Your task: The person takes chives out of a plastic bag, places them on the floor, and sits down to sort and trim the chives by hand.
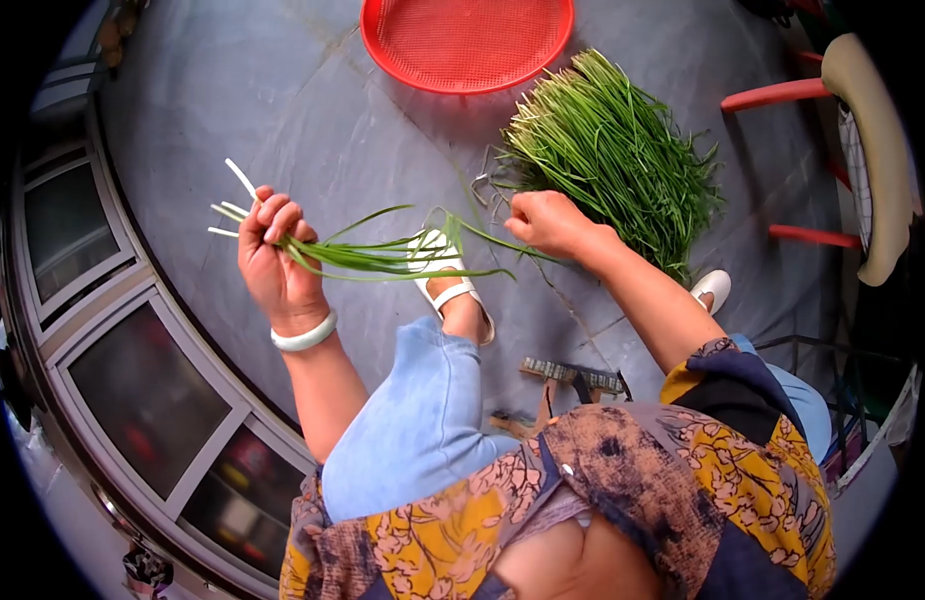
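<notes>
My left hand (278,245), with a pale bangle on its wrist, is closed around a few garlic chives (372,258). Their white stem ends stick out to the upper left, and the green leaves trail right above my left shoe. My right hand (552,225) has its fingers curled together near the leaf tips. A thin green leaf passes just below those fingers; whether they pinch anything is hidden. Right beside that hand, a big heap of garlic chives (612,150) lies on the floor, pale ends toward the upper left.
A red mesh basket (467,45) stands on the grey floor (252,110) at the top. To the right is a chair with red legs (777,95). Glass-panelled cabinet doors (147,395) line the left. A low stool (572,378) shows between my legs.
</notes>
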A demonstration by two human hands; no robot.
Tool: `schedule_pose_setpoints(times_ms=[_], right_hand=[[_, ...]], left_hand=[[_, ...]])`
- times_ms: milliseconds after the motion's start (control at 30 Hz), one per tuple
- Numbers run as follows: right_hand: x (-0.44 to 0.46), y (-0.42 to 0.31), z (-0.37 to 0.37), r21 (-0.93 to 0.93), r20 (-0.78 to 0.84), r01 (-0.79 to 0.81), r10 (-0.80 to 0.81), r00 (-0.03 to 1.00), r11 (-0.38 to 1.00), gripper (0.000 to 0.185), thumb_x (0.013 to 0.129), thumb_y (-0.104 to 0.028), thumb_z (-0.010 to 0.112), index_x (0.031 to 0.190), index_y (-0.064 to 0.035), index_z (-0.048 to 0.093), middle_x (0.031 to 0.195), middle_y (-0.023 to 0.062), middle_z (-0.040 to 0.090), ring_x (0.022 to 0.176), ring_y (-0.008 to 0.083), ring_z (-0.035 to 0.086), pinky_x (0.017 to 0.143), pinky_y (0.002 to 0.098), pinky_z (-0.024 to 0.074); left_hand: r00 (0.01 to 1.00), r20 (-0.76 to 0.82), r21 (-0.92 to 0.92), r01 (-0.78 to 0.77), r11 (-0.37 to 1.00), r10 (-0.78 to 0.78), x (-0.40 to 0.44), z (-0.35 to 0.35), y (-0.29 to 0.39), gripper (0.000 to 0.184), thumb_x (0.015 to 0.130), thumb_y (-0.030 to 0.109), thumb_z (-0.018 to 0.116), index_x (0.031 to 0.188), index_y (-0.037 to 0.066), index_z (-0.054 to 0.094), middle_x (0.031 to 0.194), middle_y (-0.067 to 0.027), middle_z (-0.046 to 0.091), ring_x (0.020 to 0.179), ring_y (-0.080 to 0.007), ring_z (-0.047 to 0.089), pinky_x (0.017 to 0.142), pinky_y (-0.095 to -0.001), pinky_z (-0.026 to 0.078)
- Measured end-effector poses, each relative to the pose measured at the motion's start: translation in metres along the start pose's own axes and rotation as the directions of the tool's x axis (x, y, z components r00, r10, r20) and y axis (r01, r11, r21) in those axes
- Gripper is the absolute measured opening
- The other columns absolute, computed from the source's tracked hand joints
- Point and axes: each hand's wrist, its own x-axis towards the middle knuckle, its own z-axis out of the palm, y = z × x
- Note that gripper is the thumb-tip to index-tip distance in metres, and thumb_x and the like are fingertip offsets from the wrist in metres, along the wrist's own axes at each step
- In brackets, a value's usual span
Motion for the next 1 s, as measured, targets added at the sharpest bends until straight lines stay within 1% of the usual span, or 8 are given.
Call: schedule_pose_setpoints(times_ms=[167,333,600,633,667,767,867,1000], right_hand=[[-0.021,0.018,0.026,-0.056,-0.011,-0.001,0.000,1.000,0.998,0.033,0.086,-0.036,0.062,0.077,-0.0049,0.064,0.084,0.0160,0.067,0.083,0.0370,0.064,0.072,0.0474,0.0506],[-0.047,0.015,0.040,-0.275,0.347,-0.056,0.154,0.925,0.960,0.051,0.081,0.000,0.054,0.131,-0.0064,0.050,0.138,0.0217,0.043,0.106,0.0411,0.060,0.085,0.0498,0.0509],[-0.035,0.039,0.023,-0.168,0.172,0.109,-0.080,0.982,0.980,0.032,0.081,-0.005,0.059,0.112,-0.0018,0.057,0.113,0.0220,0.061,0.096,0.0388,0.063,0.083,0.0445,0.0510],[-0.033,0.026,0.007,0.026,0.074,0.204,-0.205,0.976,0.979,0.036,0.080,-0.005,0.059,0.116,-0.0023,0.057,0.115,0.0218,0.060,0.098,0.0380,0.062,0.085,0.0442,0.0505],[-0.031,0.014,-0.013,0.360,0.279,-0.171,0.068,0.958,0.917,0.040,0.081,-0.006,0.058,0.120,-0.0035,0.057,0.116,0.0208,0.059,0.103,0.0368,0.060,0.089,0.0441,0.0486],[-0.013,0.036,-0.015,-0.110,-0.068,0.068,-0.076,0.995,0.992,0.028,0.084,-0.014,0.059,0.110,-0.0047,0.061,0.110,0.0190,0.062,0.097,0.0358,0.062,0.085,0.0430,0.0504],[-0.006,0.023,-0.051,0.042,-0.378,0.227,-0.195,0.905,0.973,0.015,0.086,-0.011,0.060,0.096,-0.0016,0.064,0.092,0.0168,0.067,0.088,0.0335,0.065,0.078,0.0387,0.0517],[0.015,0.059,-0.089,0.041,-0.632,-0.004,0.029,0.774,0.999,0.016,0.088,-0.016,0.059,0.094,-0.0032,0.066,0.088,0.0158,0.067,0.081,0.0314,0.066,0.073,0.0377,0.0513]], left_hand=[[0.996,0.089,-0.077,0.012,0.997,-0.006,-0.009,0.017,0.011,0.009,0.096,0.004,0.042,0.104,0.000,0.045,0.077,-0.0031,0.047,0.060,-0.0093,0.044,0.050,-0.0230,0.028],[0.989,0.150,-0.021,-0.001,1.000,0.004,-0.013,0.034,0.000,0.012,0.097,0.009,0.046,0.106,0.001,0.045,0.070,-0.0010,0.044,0.054,-0.0067,0.041,0.048,-0.0221,0.025],[0.977,0.107,0.342,0.136,0.930,-0.182,-0.017,0.035,-0.028,0.031,0.104,0.017,0.037,0.125,-0.003,0.048,0.051,0.0041,0.041,0.040,-0.0061,0.036,0.043,-0.0232,0.022],[0.966,0.126,0.378,0.162,0.911,-0.224,-0.018,0.033,-0.028,0.035,0.104,0.019,0.034,0.128,-0.002,0.048,0.049,0.0046,0.041,0.039,-0.0064,0.037,0.046,-0.0234,0.028],[0.965,0.142,0.408,0.147,0.901,-0.222,-0.019,0.031,-0.031,0.035,0.104,0.019,0.034,0.128,-0.001,0.049,0.049,0.0048,0.041,0.040,-0.0067,0.037,0.049,-0.0245,0.031],[0.950,0.216,0.467,0.101,0.878,-0.225,-0.016,0.030,-0.040,0.036,0.104,0.020,0.031,0.129,0.002,0.050,0.050,0.0045,0.041,0.051,-0.0099,0.046,0.065,-0.0332,0.044],[0.945,0.203,0.456,0.139,0.879,-0.255,-0.018,0.032,-0.049,0.036,0.104,0.020,0.033,0.130,0.002,0.049,0.052,0.0032,0.044,0.066,-0.0135,0.052,0.072,-0.0383,0.047],[0.921,0.208,0.328,0.252,0.910,-0.330,-0.016,0.027,-0.051,0.036,0.103,0.019,0.035,0.132,0.001,0.046,0.091,-0.0075,0.056,0.072,-0.0171,0.052,0.064,-0.0333,0.051]])
